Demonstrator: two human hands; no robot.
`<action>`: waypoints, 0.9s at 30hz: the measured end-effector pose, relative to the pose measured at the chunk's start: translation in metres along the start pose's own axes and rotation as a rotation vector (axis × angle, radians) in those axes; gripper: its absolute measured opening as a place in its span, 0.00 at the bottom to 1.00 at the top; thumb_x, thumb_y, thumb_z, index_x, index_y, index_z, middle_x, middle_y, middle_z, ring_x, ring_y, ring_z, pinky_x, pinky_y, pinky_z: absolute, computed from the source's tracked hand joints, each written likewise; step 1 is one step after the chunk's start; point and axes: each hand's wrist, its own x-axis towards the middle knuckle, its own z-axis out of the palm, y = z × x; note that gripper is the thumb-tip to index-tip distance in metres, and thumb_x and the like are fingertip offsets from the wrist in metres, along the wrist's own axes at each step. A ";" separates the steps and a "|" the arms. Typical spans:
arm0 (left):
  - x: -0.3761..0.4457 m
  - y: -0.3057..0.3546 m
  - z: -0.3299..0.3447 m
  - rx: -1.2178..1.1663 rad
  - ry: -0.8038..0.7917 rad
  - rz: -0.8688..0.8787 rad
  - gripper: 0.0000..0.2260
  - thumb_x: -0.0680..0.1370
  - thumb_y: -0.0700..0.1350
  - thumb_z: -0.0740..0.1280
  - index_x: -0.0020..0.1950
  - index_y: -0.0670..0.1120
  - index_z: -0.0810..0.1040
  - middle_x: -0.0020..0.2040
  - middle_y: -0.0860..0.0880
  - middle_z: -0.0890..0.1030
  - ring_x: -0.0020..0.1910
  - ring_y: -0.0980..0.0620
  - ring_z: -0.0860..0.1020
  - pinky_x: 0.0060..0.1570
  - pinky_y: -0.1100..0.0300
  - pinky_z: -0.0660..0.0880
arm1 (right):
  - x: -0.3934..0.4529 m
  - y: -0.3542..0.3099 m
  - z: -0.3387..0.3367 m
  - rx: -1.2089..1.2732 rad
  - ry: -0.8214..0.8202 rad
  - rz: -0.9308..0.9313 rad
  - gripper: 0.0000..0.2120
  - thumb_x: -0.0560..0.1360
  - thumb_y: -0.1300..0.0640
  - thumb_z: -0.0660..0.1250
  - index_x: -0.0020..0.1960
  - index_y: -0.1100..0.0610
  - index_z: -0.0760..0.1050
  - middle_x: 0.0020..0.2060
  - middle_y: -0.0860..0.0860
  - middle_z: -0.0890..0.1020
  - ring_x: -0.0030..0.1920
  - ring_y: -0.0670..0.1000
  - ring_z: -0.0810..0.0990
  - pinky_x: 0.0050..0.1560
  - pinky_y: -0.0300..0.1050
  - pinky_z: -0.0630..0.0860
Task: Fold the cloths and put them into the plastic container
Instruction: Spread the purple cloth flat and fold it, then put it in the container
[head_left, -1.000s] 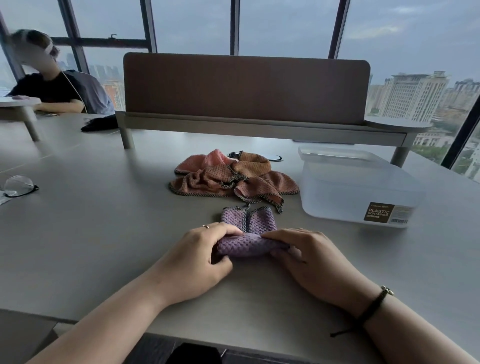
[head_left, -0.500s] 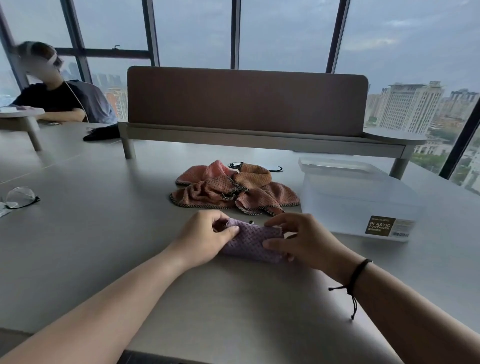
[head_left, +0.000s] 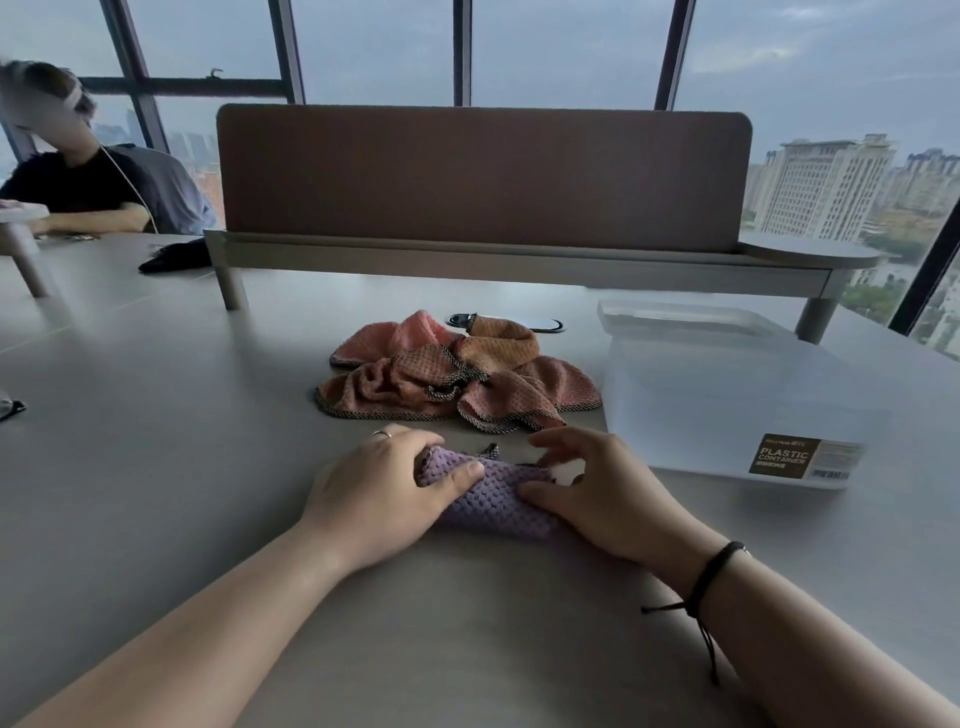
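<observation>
So I've got the purple cloth (head_left: 488, 499) bunched into a small fold on the counter (head_left: 156, 467), right in front of me. My left hand (head_left: 384, 488) grips its left end, thumb on top, so the layers don't spring open. My right hand (head_left: 597, 493) pins the other end with the thumb, fingers curled loosely above it, probably to tidy the edge. The pink and orange cloths (head_left: 457, 379) sit in a heap just behind, not folded yet. The plastic container (head_left: 727, 395) is close on my right, so dropping stuff in should be easy.
</observation>
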 end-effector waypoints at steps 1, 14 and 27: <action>0.000 -0.002 0.000 -0.028 -0.032 0.011 0.34 0.66 0.78 0.57 0.61 0.58 0.78 0.60 0.59 0.79 0.59 0.55 0.79 0.59 0.53 0.76 | 0.000 0.000 -0.001 0.014 -0.011 -0.002 0.24 0.67 0.48 0.77 0.61 0.46 0.78 0.48 0.45 0.82 0.44 0.44 0.79 0.52 0.39 0.74; 0.005 0.008 -0.014 -0.907 -0.239 -0.005 0.15 0.61 0.51 0.82 0.39 0.51 0.78 0.33 0.48 0.76 0.35 0.55 0.75 0.37 0.62 0.73 | -0.022 -0.002 -0.013 0.412 -0.094 0.001 0.09 0.65 0.64 0.77 0.39 0.52 0.81 0.31 0.46 0.77 0.32 0.44 0.72 0.36 0.39 0.69; 0.092 0.124 -0.047 -0.669 -0.330 0.265 0.10 0.75 0.35 0.73 0.53 0.47 0.80 0.47 0.47 0.86 0.50 0.46 0.84 0.49 0.53 0.82 | -0.031 -0.008 -0.098 0.670 -0.089 -0.011 0.11 0.62 0.66 0.73 0.34 0.52 0.76 0.35 0.58 0.77 0.39 0.55 0.76 0.42 0.54 0.69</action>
